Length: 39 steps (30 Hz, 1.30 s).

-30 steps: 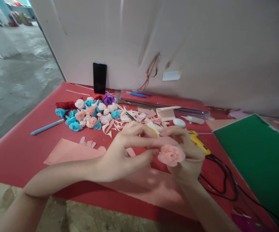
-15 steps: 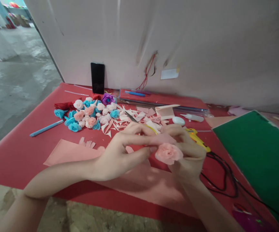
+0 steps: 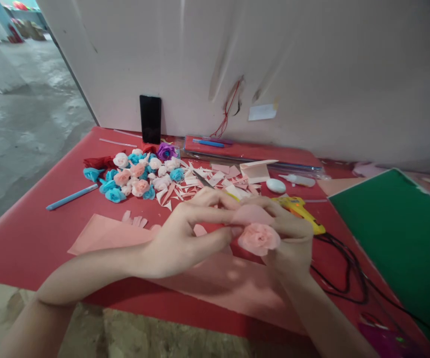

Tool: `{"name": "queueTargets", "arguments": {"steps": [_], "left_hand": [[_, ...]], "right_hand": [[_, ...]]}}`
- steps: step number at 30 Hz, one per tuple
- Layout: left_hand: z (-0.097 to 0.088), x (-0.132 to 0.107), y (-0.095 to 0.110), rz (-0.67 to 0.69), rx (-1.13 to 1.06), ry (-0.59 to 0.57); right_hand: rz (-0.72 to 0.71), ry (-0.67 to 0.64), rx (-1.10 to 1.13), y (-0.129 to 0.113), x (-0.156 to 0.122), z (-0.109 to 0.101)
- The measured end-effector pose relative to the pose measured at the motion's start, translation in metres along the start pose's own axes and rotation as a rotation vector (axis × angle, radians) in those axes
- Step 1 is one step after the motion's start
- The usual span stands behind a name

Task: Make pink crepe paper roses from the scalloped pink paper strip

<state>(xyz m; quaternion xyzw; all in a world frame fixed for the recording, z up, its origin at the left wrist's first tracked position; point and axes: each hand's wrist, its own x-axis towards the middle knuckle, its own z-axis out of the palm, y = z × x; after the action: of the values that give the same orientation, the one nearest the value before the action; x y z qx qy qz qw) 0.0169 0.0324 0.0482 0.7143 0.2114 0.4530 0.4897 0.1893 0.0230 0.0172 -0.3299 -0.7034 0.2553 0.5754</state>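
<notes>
A pink paper rose point(image 3: 258, 238) is held above the red table point(image 3: 32, 233) between both hands. My right hand point(image 3: 293, 238) wraps round the rose from behind and below. My left hand point(image 3: 188, 231) pinches a pink petal strip point(image 3: 250, 215) against the top of the rose, thumb and fingers pressed together. A large pink paper sheet point(image 3: 215, 278) lies flat under my hands.
A pile of blue, pink, white and purple paper roses point(image 3: 136, 174) lies at the back left beside pink scraps point(image 3: 215, 180). A blue pen point(image 3: 72, 197), black phone point(image 3: 150, 119), yellow glue gun point(image 3: 300, 211) with black cord point(image 3: 345, 283) and green sheet point(image 3: 401, 238) surround the hands.
Both hands and the rose have shifted slightly left and up. The petal strip is pressed closer over the top of the rose.
</notes>
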Motion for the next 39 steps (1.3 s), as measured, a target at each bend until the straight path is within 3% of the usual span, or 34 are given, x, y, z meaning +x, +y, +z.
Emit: {"name": "queueTargets", "arguments": {"steps": [6, 12, 18, 34, 39], "left_hand": [[0.001, 0.001, -0.004, -0.047, -0.040, 0.035], [-0.001, 0.002, -0.003, -0.120, -0.138, 0.044], [-0.002, 0.004, -0.002, -0.225, -0.241, 0.042], [-0.001, 0.006, -0.014, -0.130, -0.084, 0.113], [0.000, 0.006, -0.019, -0.148, -0.256, 0.119]], "right_hand": [[0.102, 0.010, -0.020, -0.006, 0.001, 0.003], [0.221, 0.143, 0.127, -0.007, -0.002, 0.010], [0.200, 0.122, 0.070, -0.011, -0.002, 0.009], [0.235, 0.192, 0.006, -0.014, -0.005, 0.012], [0.497, 0.157, 0.222, -0.010, -0.005, 0.010]]}}
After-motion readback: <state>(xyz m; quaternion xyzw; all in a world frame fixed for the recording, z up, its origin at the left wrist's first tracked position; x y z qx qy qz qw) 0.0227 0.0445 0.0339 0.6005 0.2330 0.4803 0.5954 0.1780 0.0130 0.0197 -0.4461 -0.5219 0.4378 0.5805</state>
